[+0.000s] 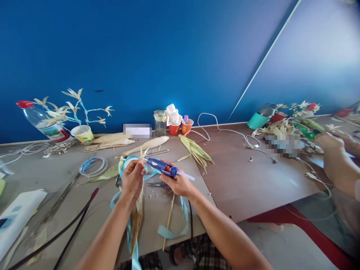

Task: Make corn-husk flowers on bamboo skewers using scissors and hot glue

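Observation:
Between the fingertips of my left hand [132, 181] is a small piece of pale corn husk [141, 154], pinched upright. My right hand [181, 185] is wrapped round a blue glue gun [161, 166]; a translucent glue stick [186, 175] pokes out of its back end. The gun's nozzle points left and is close to the husk piece; whether they touch I cannot tell. Below my left hand hangs a long browned husk [137, 217]. A light-blue ribbon [180, 228] trails about both wrists, and its roll is partly hidden behind my left hand. Scissors [156, 184] lie beneath the gun.
Husk flowers on blue-wrapped stems stand in a paper cup [82, 134] beside a tilted plastic bottle [47, 123]. Tape rolls [93, 166], green husks [196, 152] and a white cable [229, 130] lie on the table. At the right, another person's arm [337, 165] reaches in.

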### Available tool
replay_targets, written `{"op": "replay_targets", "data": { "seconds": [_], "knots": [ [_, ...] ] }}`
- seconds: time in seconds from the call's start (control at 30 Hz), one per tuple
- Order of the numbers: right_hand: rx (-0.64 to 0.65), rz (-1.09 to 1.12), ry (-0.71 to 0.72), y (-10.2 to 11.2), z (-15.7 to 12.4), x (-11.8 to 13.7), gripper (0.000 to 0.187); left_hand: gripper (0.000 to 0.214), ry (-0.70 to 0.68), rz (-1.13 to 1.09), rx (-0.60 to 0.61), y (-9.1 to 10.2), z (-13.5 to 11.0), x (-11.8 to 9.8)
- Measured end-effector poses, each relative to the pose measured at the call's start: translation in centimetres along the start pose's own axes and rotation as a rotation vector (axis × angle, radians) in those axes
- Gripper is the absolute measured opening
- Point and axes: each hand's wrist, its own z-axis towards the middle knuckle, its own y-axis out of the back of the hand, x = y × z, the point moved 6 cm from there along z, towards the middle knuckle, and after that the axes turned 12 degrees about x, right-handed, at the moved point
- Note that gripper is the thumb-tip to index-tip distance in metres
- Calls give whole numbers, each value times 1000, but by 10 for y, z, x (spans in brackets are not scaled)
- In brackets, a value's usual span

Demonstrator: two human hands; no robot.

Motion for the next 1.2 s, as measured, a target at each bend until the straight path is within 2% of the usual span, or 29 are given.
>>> {"op": "replay_targets", "data": {
  "seconds": [0.6, 0.9, 1.2],
  "knots": [
    [17, -21, -24, -1, -1, -2, 51, 27, 1, -21, 8, -2, 0, -3],
    [6, -38, -36, 1, -1, -1, 46, 24, 15, -18, 31, -1, 0, 0],
    [-5, -47, -38, 0, -2, -4, 52, 23, -16, -26, 39, 1, 2, -2]
  ]
}}
